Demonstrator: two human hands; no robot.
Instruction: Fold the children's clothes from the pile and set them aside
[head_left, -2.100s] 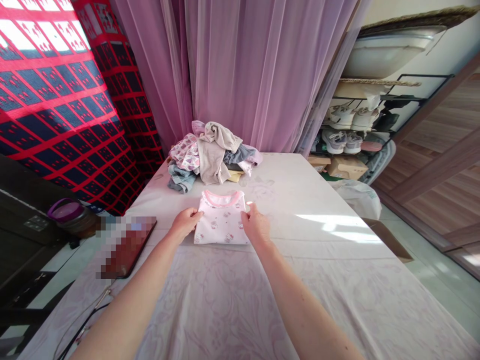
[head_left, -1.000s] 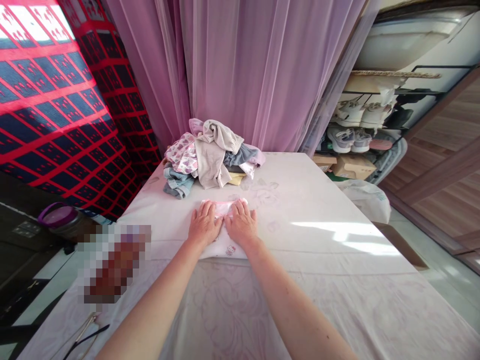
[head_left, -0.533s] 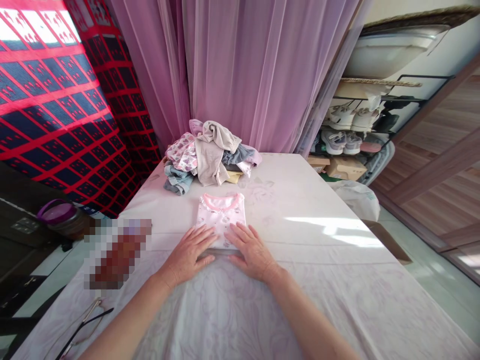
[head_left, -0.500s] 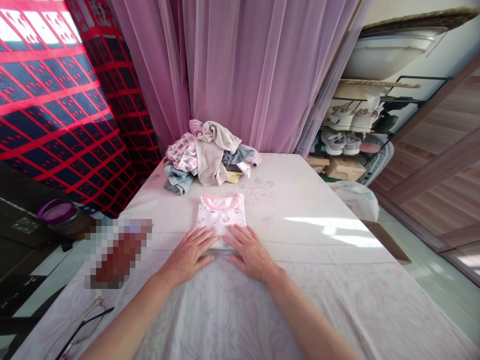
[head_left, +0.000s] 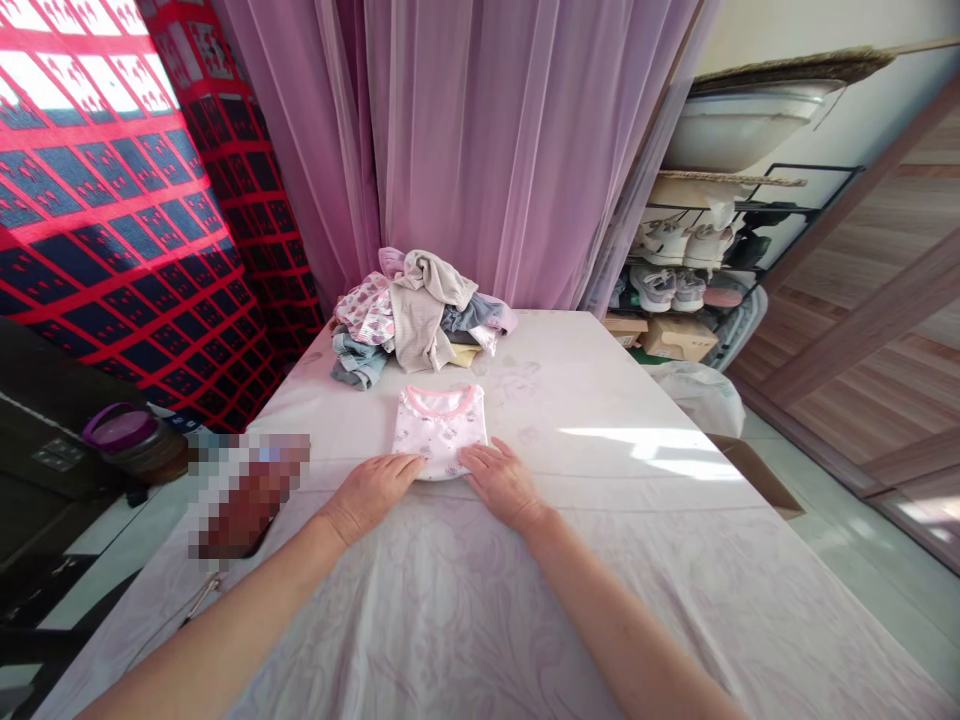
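A blurred-out object point(head_left: 247, 495) is seen lying at the left of a table point(head_left: 600, 420) covered with a pale floral cloth. The left hand point(head_left: 371, 497) is laid flat and open against the lower left of a folded pink shirt point(head_left: 439, 432), which is placed between the hands. The right hand point(head_left: 502, 485) is laid flat on its lower right, apart from the left. A heap of clothes point(head_left: 416, 320) is piled just beyond the shirt.

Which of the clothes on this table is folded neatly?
The pink-collared white top, lying flat between the left hand and right hand; the others sit crumpled in a heap behind it.
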